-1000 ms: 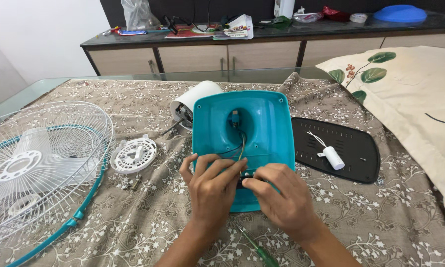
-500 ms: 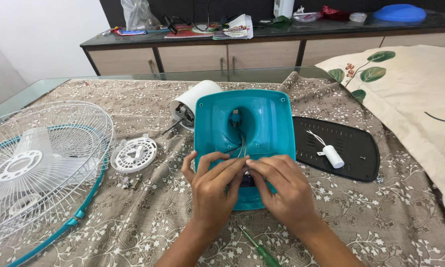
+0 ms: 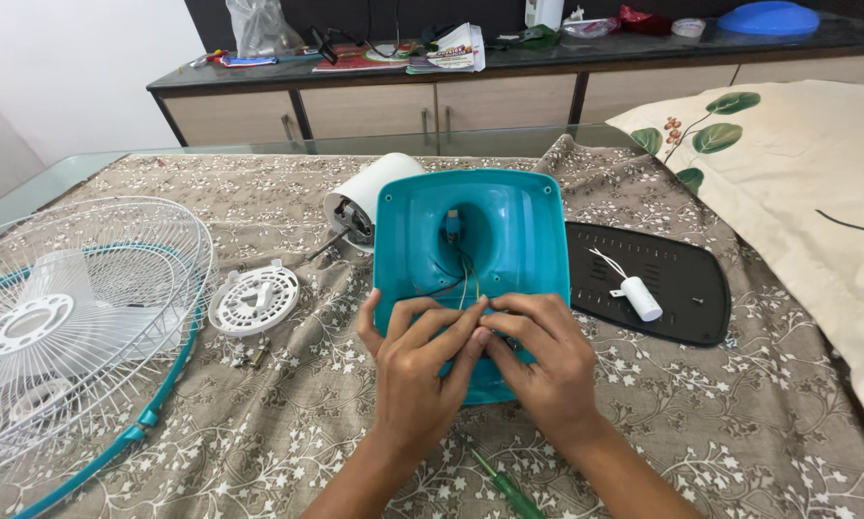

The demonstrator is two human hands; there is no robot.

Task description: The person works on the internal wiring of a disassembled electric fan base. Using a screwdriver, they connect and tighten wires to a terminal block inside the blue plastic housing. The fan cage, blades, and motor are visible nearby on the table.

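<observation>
A: Centre of the frame: a teal plastic fan housing [image 3: 470, 250], hollow side up, lying on the bench [image 3: 740, 423], which is covered by a brown floral cloth. What are the hands doing?

B: Both rest on the near edge of the housing. The left hand [image 3: 418, 370] and the right hand [image 3: 543, 360] meet fingertip to fingertip, pinched together over thin wires [image 3: 469, 284] that run down from a small blue connector inside the hollow. Exactly what the fingertips grip is hidden beneath them; it appears to be the wire ends.

A: Left of the frame?

B: A white wire fan guard [image 3: 76, 327] with a teal rim, the blades showing through it. Just right of it lies a round white slotted disc [image 3: 254, 300], with a few small screws [image 3: 245, 356] near its lower edge.

A: And behind the housing?

B: A white cylindrical motor casing [image 3: 365, 197], touching the upper left corner of the housing.

A: Right side?

B: A black oval base plate [image 3: 667, 288], just beside the housing, carrying a small white capacitor [image 3: 641, 298] with thin leads. Farther right, a cream cushion [image 3: 807, 183] printed with green leaves.

A: Bottom centre?

B: A green-handled screwdriver [image 3: 509, 490], on the cloth between the forearms.
</observation>
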